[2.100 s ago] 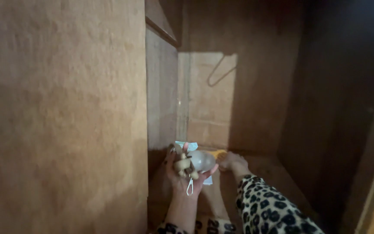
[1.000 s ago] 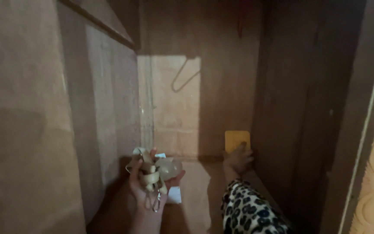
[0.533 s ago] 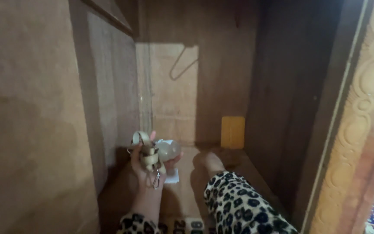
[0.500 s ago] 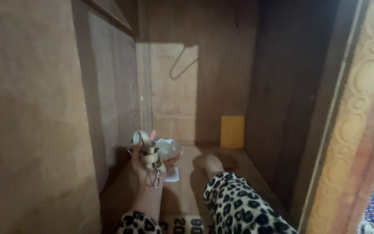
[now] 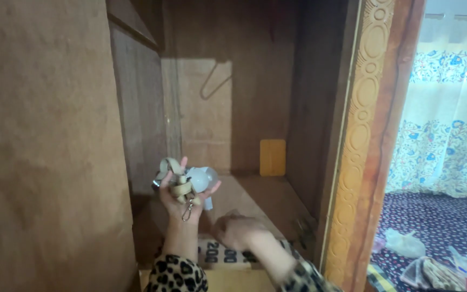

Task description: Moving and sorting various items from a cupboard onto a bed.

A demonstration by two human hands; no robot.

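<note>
Clutching a pale round bulb and a bundled tan strap with a metal clip, the left hand is raised inside the wooden cupboard. The right hand hovers low with loosely curled, empty fingers. A yellow block leans against the back wall.

Your left grip holds a frosted white bulb and bundled tan strap, metal clip dangling below.
</note>
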